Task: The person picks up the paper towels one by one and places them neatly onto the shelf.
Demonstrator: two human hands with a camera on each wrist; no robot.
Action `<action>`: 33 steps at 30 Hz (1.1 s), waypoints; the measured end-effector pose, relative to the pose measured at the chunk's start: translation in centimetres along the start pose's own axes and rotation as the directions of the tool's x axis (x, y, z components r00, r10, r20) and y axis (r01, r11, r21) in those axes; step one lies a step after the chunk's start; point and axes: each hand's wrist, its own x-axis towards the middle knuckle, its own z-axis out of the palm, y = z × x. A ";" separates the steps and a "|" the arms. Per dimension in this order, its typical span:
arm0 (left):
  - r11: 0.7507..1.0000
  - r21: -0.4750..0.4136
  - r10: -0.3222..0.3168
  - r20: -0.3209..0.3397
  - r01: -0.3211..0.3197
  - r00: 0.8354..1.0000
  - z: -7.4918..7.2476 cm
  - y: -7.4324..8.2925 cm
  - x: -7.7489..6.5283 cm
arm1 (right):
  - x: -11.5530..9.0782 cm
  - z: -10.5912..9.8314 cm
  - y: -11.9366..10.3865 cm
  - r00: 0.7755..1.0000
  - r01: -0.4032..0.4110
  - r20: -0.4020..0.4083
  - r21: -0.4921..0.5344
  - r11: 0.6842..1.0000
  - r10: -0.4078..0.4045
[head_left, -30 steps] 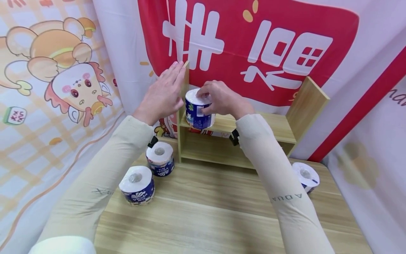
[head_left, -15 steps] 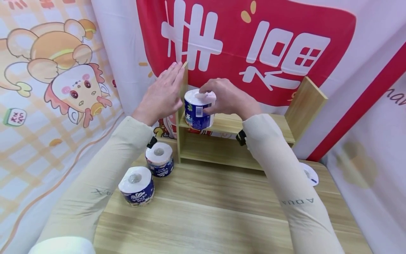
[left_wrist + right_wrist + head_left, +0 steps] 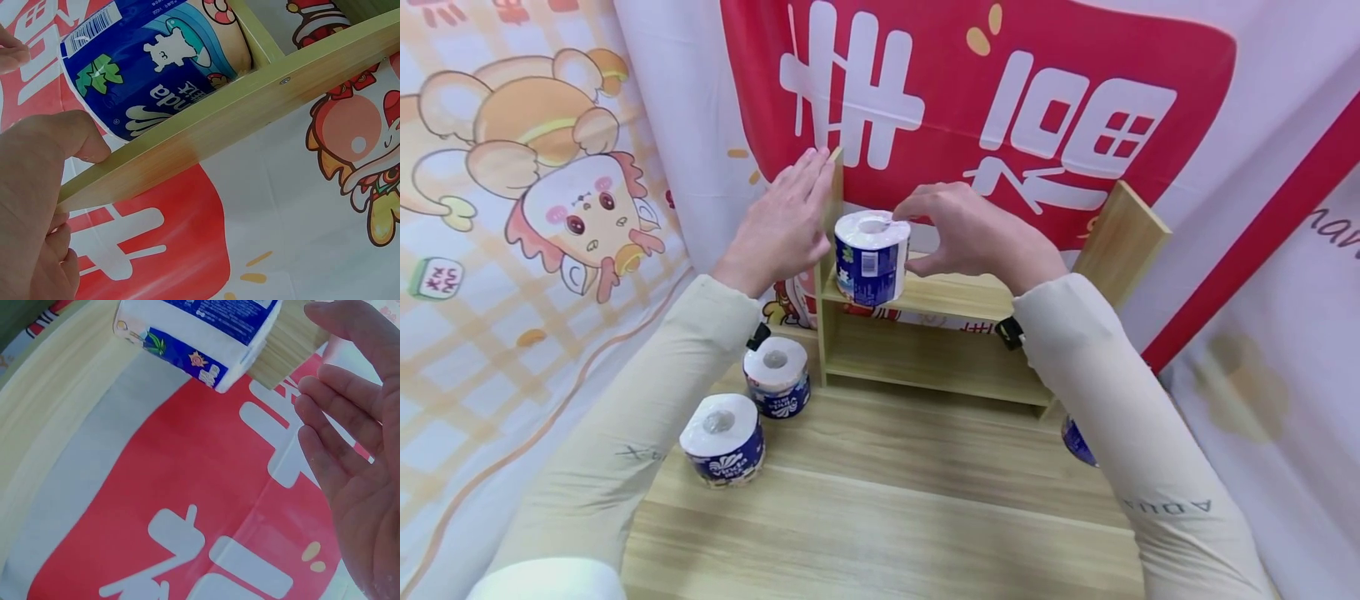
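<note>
A wrapped toilet roll stands upright on the upper board of a small wooden shelf, close to its left side panel. My left hand grips that panel's upper end, thumb on the roll's side and fingers on the other, as the left wrist view shows. Just right of the roll is my right hand, its thumb and fingers spread apart. In the right wrist view the right hand holds nothing, and a gap separates it from the toilet roll.
Two more toilet rolls, a nearer one and a farther one, stand on the table left of the shelf. Another roll is mostly hidden behind my right forearm. The shelf's right panel rises at its far end.
My right hand has let go of the toilet roll's top and drawn away to the right. The roll stays on the upper board. The left hand keeps its place on the panel.
</note>
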 end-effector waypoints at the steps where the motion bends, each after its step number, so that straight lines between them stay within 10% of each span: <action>1: 1.000 0.002 -0.001 0.000 0.001 1.000 0.0 0.0 0.0 | -0.2 -0.2 0.0 1.000 -0.005 0.002 -0.003 1.000 0.005; 33: 1.000 0.024 0.015 -0.013 -0.015 1.000 0.1 0.1 0.0 | -10.0 -0.4 1.3 0.992 -0.085 0.086 -0.111 0.990 0.094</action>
